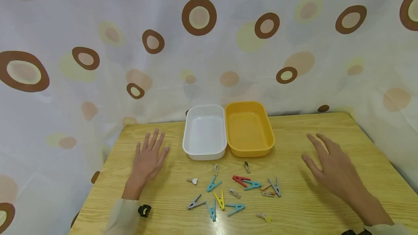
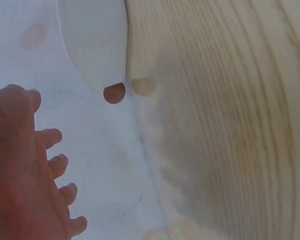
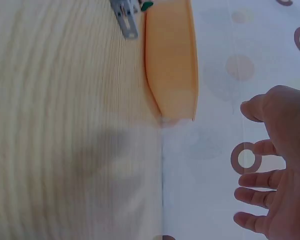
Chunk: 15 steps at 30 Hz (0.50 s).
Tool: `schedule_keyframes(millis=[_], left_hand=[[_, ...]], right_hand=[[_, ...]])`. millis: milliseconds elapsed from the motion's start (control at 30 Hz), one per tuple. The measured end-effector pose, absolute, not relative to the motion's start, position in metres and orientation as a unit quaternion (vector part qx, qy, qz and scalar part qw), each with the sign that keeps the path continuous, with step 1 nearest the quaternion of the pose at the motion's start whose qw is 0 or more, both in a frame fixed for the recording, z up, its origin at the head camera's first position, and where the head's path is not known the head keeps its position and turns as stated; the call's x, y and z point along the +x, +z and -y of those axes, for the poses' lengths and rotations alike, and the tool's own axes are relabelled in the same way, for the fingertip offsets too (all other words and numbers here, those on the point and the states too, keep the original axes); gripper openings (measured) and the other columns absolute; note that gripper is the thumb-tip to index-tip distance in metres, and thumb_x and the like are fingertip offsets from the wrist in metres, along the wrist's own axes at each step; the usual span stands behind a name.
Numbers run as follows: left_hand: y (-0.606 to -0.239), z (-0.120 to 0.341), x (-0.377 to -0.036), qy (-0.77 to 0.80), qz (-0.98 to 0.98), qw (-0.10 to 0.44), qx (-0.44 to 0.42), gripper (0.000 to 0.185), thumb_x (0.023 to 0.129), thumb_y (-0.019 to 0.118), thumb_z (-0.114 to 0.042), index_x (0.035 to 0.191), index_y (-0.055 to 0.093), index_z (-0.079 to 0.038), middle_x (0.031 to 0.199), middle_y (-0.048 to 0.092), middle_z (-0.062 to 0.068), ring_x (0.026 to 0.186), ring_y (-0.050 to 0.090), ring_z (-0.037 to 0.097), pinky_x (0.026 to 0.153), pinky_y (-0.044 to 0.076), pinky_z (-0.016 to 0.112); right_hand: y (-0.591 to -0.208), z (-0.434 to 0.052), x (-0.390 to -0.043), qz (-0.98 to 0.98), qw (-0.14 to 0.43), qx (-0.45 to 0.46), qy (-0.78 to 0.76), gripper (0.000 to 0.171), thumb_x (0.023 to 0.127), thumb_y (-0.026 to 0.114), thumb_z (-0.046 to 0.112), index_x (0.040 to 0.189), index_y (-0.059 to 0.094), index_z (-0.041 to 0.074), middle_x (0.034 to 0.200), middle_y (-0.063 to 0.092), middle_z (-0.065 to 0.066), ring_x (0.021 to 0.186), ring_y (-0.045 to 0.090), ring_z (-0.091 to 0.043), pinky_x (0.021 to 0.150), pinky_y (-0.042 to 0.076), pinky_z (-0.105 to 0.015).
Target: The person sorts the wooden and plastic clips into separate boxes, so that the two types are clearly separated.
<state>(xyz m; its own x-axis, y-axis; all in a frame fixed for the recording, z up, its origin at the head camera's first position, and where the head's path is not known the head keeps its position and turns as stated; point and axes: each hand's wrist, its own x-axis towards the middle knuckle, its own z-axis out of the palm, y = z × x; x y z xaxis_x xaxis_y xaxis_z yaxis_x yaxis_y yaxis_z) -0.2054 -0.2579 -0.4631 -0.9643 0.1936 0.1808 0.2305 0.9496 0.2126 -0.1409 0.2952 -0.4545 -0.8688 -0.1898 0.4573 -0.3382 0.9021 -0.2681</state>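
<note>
Your left hand [image 1: 148, 159] flat with fingers spread, empty, near the wooden table's [image 1: 326, 126] left edge, your right hand [image 1: 330, 168] spread, empty, toward its right edge, scattered coloured plastic clothes pegs [image 1: 233, 191] between them.

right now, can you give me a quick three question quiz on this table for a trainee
1. True or false: the white tub and the yellow tub both have pegs in them.
2. Which hand is nearer the white tub? A. left hand B. right hand
3. Fill in: the red peg lies on the ____, in front of the tubs.

Key: 1. false, both are empty. 2. A. 3. table.
</note>
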Motion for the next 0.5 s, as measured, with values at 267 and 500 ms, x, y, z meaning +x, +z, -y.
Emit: schedule_keyframes(millis=[267,500], left_hand=[[-0.471,0.236,-0.205,-0.127,0.981,0.084,-0.122,0.064,0.110,0.037,-0.048,0.165,0.025,-0.018,0.171,0.014,0.008,0.156,0.009,0.039,0.118,0.008,0.071],[-0.475,0.221,-0.206,-0.131,0.979,0.090,-0.130,0.062,0.110,0.041,-0.044,0.164,0.028,-0.015,0.170,0.017,0.007,0.156,0.013,0.040,0.118,0.010,0.070]], right_hand=[[-0.463,-0.275,-0.109,0.927,0.210,0.128,0.283,0.048,0.097,0.074,0.017,0.140,0.058,0.006,0.127,0.060,-0.012,0.104,0.059,-0.028,0.073,0.055,-0.041],[-0.476,-0.256,-0.085,0.912,0.181,0.113,0.351,0.034,0.092,0.077,0.006,0.125,0.068,0.008,0.108,0.070,-0.002,0.086,0.061,0.000,0.069,0.054,-0.021]])
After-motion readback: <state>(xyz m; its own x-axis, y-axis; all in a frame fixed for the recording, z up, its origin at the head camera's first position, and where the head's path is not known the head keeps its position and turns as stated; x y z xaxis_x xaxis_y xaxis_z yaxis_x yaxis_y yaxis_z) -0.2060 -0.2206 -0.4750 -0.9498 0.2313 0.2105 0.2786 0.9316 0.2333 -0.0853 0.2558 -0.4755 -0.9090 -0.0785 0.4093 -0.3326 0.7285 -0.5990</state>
